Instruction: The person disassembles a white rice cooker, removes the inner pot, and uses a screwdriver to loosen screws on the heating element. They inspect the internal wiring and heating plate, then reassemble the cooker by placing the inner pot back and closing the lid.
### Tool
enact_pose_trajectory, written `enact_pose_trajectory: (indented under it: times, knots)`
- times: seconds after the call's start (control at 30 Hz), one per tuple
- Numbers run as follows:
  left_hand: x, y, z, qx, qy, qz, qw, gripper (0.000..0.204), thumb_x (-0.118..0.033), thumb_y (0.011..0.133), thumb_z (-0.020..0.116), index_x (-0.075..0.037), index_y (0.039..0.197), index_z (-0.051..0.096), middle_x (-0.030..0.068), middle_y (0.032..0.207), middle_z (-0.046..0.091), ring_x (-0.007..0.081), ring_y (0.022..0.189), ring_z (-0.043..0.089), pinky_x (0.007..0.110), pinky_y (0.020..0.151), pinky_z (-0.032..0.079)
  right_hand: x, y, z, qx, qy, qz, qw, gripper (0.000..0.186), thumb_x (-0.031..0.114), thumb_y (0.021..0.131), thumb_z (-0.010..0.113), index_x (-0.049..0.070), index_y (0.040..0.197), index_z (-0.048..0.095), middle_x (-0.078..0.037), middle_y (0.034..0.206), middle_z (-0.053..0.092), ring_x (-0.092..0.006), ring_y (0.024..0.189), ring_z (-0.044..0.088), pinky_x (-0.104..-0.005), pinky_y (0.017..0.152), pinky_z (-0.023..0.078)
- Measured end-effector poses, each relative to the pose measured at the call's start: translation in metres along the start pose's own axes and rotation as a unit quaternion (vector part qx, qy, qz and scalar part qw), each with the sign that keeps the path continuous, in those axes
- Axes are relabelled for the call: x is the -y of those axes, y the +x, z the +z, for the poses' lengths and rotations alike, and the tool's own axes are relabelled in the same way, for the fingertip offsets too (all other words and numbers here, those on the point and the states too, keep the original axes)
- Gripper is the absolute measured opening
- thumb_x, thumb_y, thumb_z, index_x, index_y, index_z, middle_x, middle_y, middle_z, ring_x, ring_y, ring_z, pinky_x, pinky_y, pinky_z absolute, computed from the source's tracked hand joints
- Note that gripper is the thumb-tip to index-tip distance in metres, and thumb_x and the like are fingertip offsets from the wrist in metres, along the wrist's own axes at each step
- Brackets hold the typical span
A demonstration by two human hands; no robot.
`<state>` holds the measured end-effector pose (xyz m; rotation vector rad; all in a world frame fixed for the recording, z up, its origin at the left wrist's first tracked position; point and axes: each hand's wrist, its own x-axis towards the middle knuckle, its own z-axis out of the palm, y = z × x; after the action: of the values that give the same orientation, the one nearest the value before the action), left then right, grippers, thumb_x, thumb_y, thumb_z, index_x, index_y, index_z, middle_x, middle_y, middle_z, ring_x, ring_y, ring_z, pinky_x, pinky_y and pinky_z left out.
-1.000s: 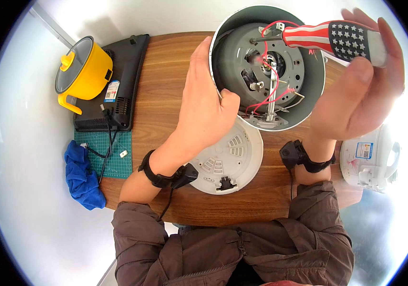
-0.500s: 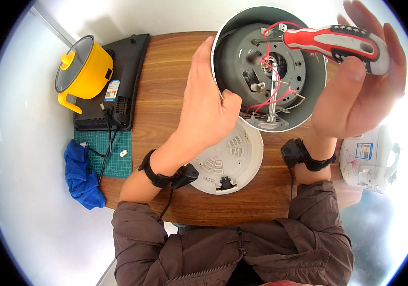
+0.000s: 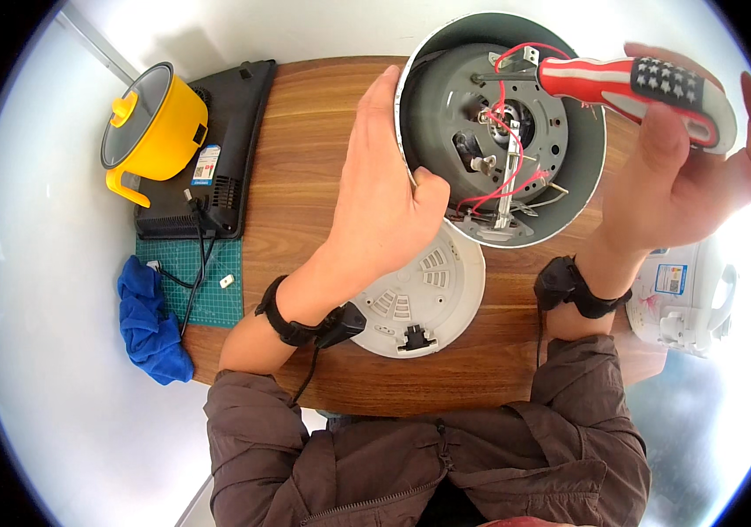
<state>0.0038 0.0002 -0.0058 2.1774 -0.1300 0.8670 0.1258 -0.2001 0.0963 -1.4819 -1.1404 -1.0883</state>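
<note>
This looks like a small appliance repair workshop. A wooden bench carries a green cutting mat, a black induction cooker under a yellow electric pot, and a detached white base plate. An opened cooker shell shows its red wiring (a white rice cooker stands at the right edge).

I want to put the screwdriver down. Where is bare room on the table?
Bare wood lies between the black appliance and the left hand. A narrower strip runs along the near edge beside the white base cover. Under the grey cooker body and right hand it is crowded.
</note>
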Motion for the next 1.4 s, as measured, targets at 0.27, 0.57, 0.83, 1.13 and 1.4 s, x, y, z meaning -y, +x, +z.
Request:
enact_pose_trajectory:
  times: [0.27, 0.57, 0.83, 1.13, 1.4]
  knots:
    - [0.0, 0.002, -0.001, 0.011, -0.018, -0.017, 1.0, 0.079, -0.003, 0.079, 0.049, 0.013, 0.151, 0.024, 0.0351, 0.149, 0.037, 0.0508, 0.141, 0.037, 0.053, 0.12, 0.031, 0.018, 0.007, 0.008, 0.099, 0.162, -0.005, 0.982, 0.065, 0.032, 0.102, 0.064, -0.006, 0.146, 0.035, -0.032, 0.127, 0.064, -0.0334, 0.109, 0.069, -0.0392, 0.094, 0.058]
    - [-0.005, 0.002, -0.005, 0.02, -0.033, -0.036, 0.999, 0.078, -0.001, 0.078, 0.05, 0.013, 0.151, 0.026, 0.0328, 0.148, 0.038, 0.0496, 0.138, 0.04, 0.052, 0.119, 0.033, 0.01, -0.004, 0.0, 0.028, -0.068, -0.01, 0.997, 0.064, 0.04, 0.102, 0.066, -0.008, 0.137, 0.042, -0.026, 0.116, 0.069, -0.0252, 0.1, 0.072, -0.0277, 0.086, 0.059]
    - [-0.005, 0.003, -0.003, 0.023, -0.039, -0.023, 0.999, 0.079, -0.003, 0.078, 0.05, 0.014, 0.151, 0.024, 0.0352, 0.149, 0.036, 0.0508, 0.141, 0.037, 0.054, 0.12, 0.031, 0.024, -0.001, 0.014, -0.015, 0.009, 0.042, 0.999, 0.063, 0.031, 0.1, 0.07, -0.013, 0.136, 0.043, -0.027, 0.115, 0.07, -0.0265, 0.099, 0.073, -0.0307, 0.087, 0.059]
    - [0.0, 0.002, -0.002, 0.006, -0.014, -0.002, 1.0, 0.075, -0.003, 0.08, 0.048, 0.013, 0.15, 0.029, 0.0317, 0.151, 0.036, 0.0473, 0.141, 0.039, 0.05, 0.12, 0.032, 0.022, 0.005, 0.02, 0.015, -0.006, 0.011, 1.0, 0.071, 0.042, 0.1, 0.067, -0.015, 0.134, 0.043, -0.027, 0.113, 0.071, -0.0283, 0.097, 0.073, -0.034, 0.089, 0.059]
    - [-0.002, 0.001, -0.001, 0.001, -0.005, 0.004, 1.0, 0.073, -0.004, 0.082, 0.046, 0.01, 0.152, 0.032, 0.0261, 0.153, 0.038, 0.0392, 0.14, 0.045, 0.045, 0.118, 0.035, 0.032, 0.004, 0.004, 0.024, -0.049, 0.098, 0.994, 0.061, 0.02, 0.102, 0.066, -0.014, 0.144, 0.037, -0.032, 0.119, 0.069, -0.0343, 0.106, 0.073, -0.0394, 0.095, 0.058]
